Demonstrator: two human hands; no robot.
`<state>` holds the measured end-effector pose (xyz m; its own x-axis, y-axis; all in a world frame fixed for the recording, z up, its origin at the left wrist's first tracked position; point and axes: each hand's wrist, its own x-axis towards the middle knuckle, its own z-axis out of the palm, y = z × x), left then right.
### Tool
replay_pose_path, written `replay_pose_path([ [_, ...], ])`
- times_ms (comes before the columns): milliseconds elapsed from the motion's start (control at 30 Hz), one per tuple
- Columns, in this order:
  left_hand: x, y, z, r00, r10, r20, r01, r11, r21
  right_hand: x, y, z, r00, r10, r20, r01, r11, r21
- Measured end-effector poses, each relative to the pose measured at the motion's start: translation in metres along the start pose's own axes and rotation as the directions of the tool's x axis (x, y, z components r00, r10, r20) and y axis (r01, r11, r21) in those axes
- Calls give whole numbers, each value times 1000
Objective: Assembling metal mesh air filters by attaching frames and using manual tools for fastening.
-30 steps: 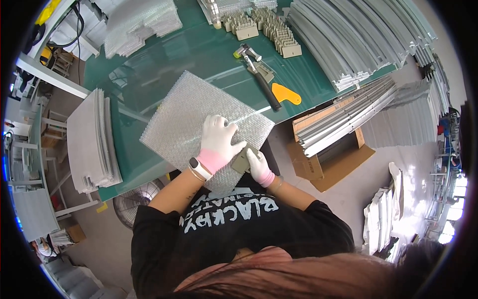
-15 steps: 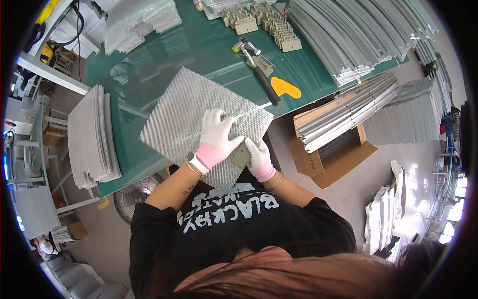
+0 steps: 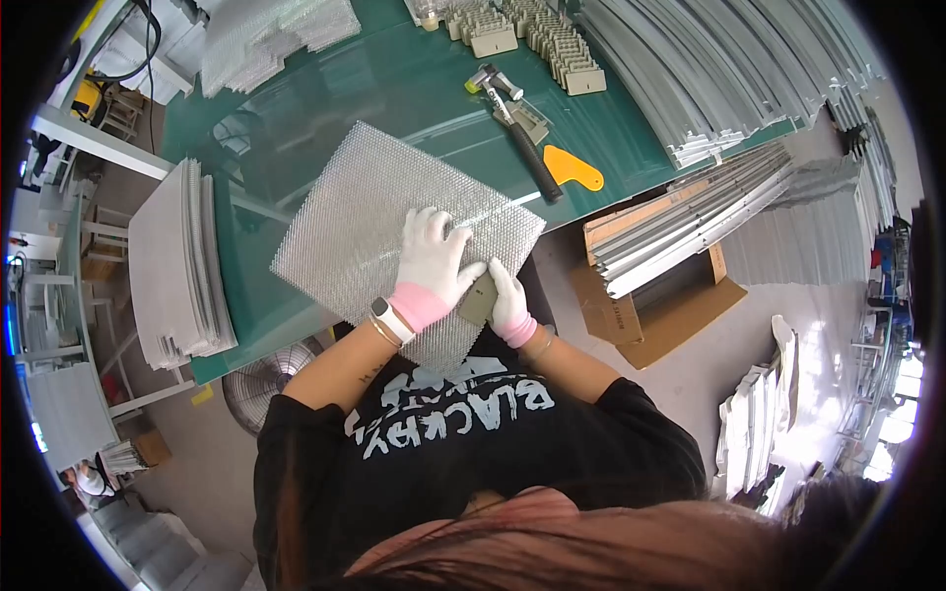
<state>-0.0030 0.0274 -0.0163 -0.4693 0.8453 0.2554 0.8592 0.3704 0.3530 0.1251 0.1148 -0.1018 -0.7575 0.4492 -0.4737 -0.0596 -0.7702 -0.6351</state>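
Risk: the bubble wrap sheet (image 3: 379, 241) is overhanging the green table (image 3: 394, 89) edge toward the person, so it could be slipping off if the pressing eases.
Left hand (image 3: 431, 258): lying flat, fingers spread, pressing the sheet.
Right hand (image 3: 506, 295): gripping a small grey-green piece (image 3: 478, 298) at the sheet's near corner.
Sheet: 1 translucent, dimpled square, lying under both hands.

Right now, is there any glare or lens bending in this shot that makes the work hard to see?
Head view: pale glare streaks the green table mat; long grey metal strips bow near the fisheye rim; the silvery bubble-wrap sheet under both hands stays sharp.
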Motion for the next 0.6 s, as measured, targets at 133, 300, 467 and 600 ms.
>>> replay_pose_path([
  [133, 11, -3, 2, 999, 39, -22, -39, 999, 32, 0, -3, 17, 990, -130, -62, 134, 989, 64],
  [300, 75, -64, -14, 867, 473, 157, -456, 880, -134, -7, -22, 18, 787, 435, 437, -22, 727, -686],
  [467, 66, -62, -29, 919, 351, 180, -358, 934, 6, 2, -84, -73, 947, -96, 306, 243, -410, -879],
  [600, 26, -38, -44, 925, 215, 315, -265, 956, 125, 3, -156, -188, 945, -290, 150, -42, -563, -825],
])
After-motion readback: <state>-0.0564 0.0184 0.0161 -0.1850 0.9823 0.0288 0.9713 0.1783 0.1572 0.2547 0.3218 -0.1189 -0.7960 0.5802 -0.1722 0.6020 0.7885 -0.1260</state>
